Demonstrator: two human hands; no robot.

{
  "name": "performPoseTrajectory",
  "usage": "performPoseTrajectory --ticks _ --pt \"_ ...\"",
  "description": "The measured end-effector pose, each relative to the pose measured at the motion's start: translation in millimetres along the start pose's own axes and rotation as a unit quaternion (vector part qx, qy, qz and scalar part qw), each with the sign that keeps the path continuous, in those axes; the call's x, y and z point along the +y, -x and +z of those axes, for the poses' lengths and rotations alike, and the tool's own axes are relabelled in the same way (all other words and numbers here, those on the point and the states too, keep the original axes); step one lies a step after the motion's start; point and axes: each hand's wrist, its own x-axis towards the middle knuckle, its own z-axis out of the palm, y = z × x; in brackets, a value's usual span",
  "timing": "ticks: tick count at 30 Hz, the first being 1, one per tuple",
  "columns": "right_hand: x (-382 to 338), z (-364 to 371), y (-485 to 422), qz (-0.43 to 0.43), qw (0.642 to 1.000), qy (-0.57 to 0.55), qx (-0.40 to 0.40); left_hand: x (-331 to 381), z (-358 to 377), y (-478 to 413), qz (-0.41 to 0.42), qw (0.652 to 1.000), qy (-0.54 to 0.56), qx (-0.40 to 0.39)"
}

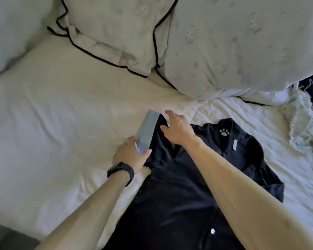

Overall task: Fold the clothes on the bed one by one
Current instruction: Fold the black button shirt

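Centrally, left hand point(129, 156) grips the black shirt point(179, 195) by its grey cuff point(146, 131) — right hand point(179, 131), fingers spread, rests on the sleeve.

Bare sheet point(52, 123) left; pillows point(116, 33) crowd beyond.

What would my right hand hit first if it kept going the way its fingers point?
The right hand points up and left, past the black sleeve. It would probably slide over bare sheet first, then reach the black-trimmed pillow, though depth is hard to judge.
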Motion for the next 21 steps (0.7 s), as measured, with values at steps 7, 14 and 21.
performPoseTrajectory --ticks 7,14,21 --pt "-18 -2 -46 0.085 0.994 -0.047 -0.039 -6 1 -10 0.013 0.999 -0.048 -0.002" --pt "-37 10 -48 0.013 0.974 -0.213 0.072 -23 -6 -18 -0.033 0.995 0.089 -0.027" --pt "52 9 11 0.172 0.932 -0.229 0.223 29 -29 -59 -0.068 0.978 0.196 0.032"
